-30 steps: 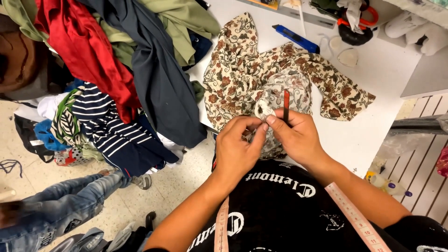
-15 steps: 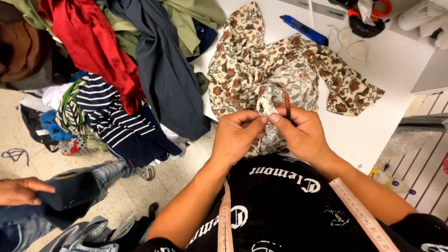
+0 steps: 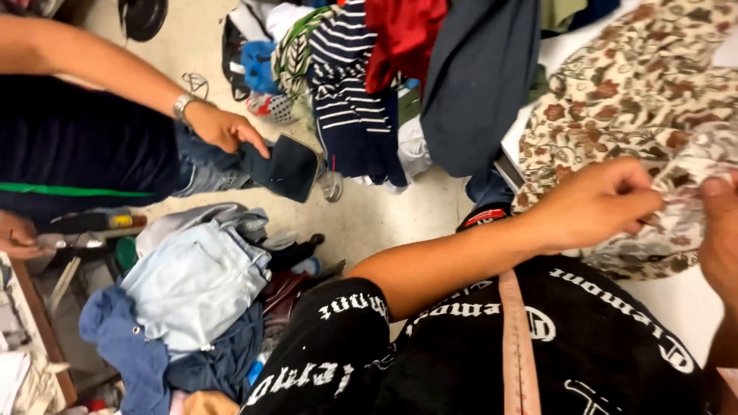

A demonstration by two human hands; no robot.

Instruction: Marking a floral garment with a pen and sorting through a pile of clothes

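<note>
Both hands work a floral-print garment (image 3: 615,100) spread on the white table (image 3: 692,307), the left hand (image 3: 592,204) pinching a fold shut, the right hand (image 3: 723,230) half out of frame, its grip unclear, apparently mid-handwork needing steady, fine finger control.

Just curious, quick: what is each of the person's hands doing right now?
Left hand: closed, pinching the floral garment.
Right hand: mostly out of frame, touching the same cloth; grip cannot be told.
</note>
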